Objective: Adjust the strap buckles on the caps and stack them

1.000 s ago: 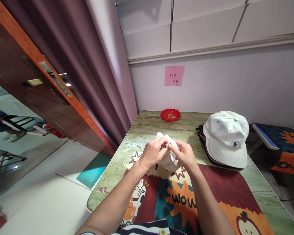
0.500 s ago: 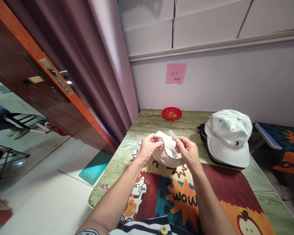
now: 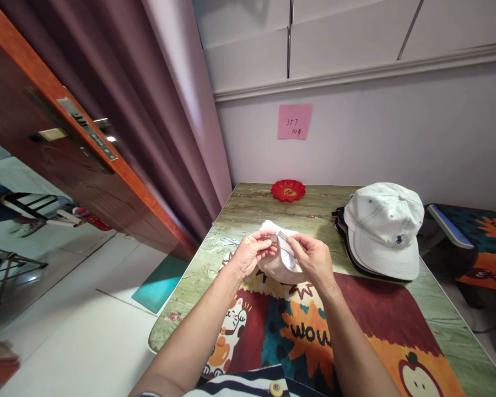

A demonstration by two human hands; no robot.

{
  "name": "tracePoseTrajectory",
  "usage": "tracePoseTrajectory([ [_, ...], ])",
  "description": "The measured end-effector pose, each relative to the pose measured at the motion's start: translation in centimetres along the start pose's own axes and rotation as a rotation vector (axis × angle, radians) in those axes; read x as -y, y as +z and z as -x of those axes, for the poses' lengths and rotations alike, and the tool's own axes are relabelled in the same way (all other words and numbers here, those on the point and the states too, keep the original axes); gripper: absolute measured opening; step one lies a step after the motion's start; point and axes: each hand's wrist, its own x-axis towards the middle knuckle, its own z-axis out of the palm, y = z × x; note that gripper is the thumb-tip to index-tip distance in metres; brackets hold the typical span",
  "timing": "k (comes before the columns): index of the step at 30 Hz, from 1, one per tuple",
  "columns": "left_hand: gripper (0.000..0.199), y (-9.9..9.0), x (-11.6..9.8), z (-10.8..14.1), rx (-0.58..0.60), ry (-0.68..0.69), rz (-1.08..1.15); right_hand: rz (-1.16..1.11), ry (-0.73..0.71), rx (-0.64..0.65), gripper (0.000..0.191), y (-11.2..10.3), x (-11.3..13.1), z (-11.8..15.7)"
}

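A light beige cap (image 3: 281, 270) lies in front of me with its white inside (image 3: 290, 260) partly showing. My left hand (image 3: 254, 252) pinches a small metal buckle (image 3: 274, 239) at the cap's back between thumb and fingers. Between the thumb and forefinger of my right hand (image 3: 313, 255) is the cap's strap (image 3: 283, 237), its end close to the buckle. Whether the strap end touches the buckle is too small to tell. Both hands hide part of the cap's edge.
A stack of caps with a white one (image 3: 386, 220) on top stands at the right. At the back of the table (image 3: 190, 309) sits a red scalloped dish (image 3: 288, 190). A colourful mat (image 3: 380, 303) lies under my arms. An open wooden door (image 3: 128, 182) is at the left.
My right hand has moved slightly left and turned, bringing the strap's end down to the buckle. My left hand keeps its pinch at the buckle. The view has shifted slightly.
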Motion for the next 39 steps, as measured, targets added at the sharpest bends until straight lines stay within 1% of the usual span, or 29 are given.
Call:
tracePoseTrajectory([
  [5,0.032,0.4,-0.1,0.2,-0.042,0.044,-0.013,0.048,0.016,0.017,0.038,-0.2,-0.2,-0.1],
  [15,0.036,1.0,-0.7,0.7,-0.022,0.060,-0.118,0.106,0.036,0.090,0.036,-0.2,-0.3,-0.2],
  [20,0.034,1.0,-1.0,0.8,-0.003,0.086,-0.200,0.158,0.012,0.085,0.034,-0.8,-0.1,-0.1],
  [24,0.032,1.1,-0.9,0.9,0.006,0.110,-0.246,0.219,-0.039,0.095,0.035,-1.1,0.0,-0.1],
  [26,0.031,1.3,-0.9,1.0,0.008,0.124,-0.263,0.202,-0.068,0.096,0.032,-1.1,-0.1,0.0],
  [29,0.029,1.5,-0.9,1.0,0.009,0.140,-0.283,0.106,-0.081,0.056,0.025,-0.9,-0.1,0.1],
  [33,0.028,1.8,-1.0,1.1,-0.010,0.146,-0.301,0.054,-0.077,0.008,0.025,-0.7,-0.1,0.1],
  [39,0.030,1.8,-0.8,1.2,-0.013,0.137,-0.289,0.026,-0.038,0.001,0.025,-0.5,-0.4,-0.1],
])
